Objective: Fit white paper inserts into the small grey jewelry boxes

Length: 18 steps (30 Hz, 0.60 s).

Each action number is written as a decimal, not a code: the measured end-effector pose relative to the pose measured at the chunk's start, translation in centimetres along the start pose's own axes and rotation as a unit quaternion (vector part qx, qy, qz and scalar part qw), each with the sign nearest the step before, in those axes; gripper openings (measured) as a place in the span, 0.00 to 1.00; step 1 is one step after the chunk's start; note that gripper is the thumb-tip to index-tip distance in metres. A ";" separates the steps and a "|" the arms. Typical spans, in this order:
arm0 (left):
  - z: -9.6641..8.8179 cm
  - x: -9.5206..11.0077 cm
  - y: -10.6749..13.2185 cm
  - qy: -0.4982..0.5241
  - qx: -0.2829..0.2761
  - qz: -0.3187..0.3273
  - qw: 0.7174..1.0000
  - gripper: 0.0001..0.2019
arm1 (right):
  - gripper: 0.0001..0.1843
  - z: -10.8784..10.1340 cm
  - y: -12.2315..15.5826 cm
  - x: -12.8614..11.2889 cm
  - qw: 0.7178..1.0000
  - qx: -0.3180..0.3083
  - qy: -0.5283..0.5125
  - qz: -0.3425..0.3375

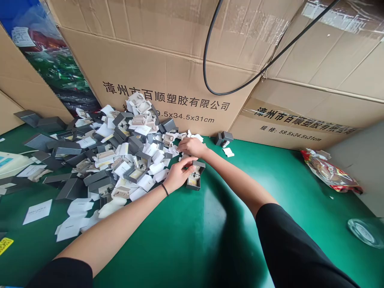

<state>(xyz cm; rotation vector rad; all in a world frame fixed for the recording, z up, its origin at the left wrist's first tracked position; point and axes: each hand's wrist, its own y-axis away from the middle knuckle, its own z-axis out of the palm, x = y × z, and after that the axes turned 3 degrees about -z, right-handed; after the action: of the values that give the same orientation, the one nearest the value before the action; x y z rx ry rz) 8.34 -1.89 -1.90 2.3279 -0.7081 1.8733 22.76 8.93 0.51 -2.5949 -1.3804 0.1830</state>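
An open dark grey jewellery box [196, 185] stands on the green table, its pale insert showing dark marks. My left hand [179, 175], with a black band at the wrist, is closed at the box's left edge, thumb and fingers against it. Just beyond, my right hand [193, 147] reaches over the right end of the pile, fingers bent and pressed together at small white card inserts [171, 138]. Whatever those fingertips pinch is hidden. Spreading left from my hands is a heap of grey boxes [135, 145], folded white cards and beige inserts.
Large cardboard cartons [180, 52] wall off the back, with a black cable [207, 60] hanging before them. Two small grey boxes [223, 138] stand near the cartons. A red snack packet [330, 172] and a glass dish [364, 233] lie right on the green table [168, 240].
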 end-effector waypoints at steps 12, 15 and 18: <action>-0.4 0.7 -0.2 0.048 0.012 -0.038 0.998 0.18 | 0.17 -0.1 1.1 -1.3 0.877 0.245 -0.320 0.262; -0.4 0.7 -0.3 0.102 0.017 -0.059 0.993 0.19 | 0.19 -0.4 2.5 -1.5 0.774 0.291 -0.439 0.351; -0.3 0.7 -0.4 0.157 0.042 -0.104 0.981 0.21 | 0.20 -0.8 5.1 -2.1 0.689 0.323 -0.531 0.374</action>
<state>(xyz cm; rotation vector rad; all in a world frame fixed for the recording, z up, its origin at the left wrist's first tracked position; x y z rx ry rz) 8.30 -1.61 -1.06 1.9873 -0.3433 2.1347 25.89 4.29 0.11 -2.1346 -0.0756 2.0794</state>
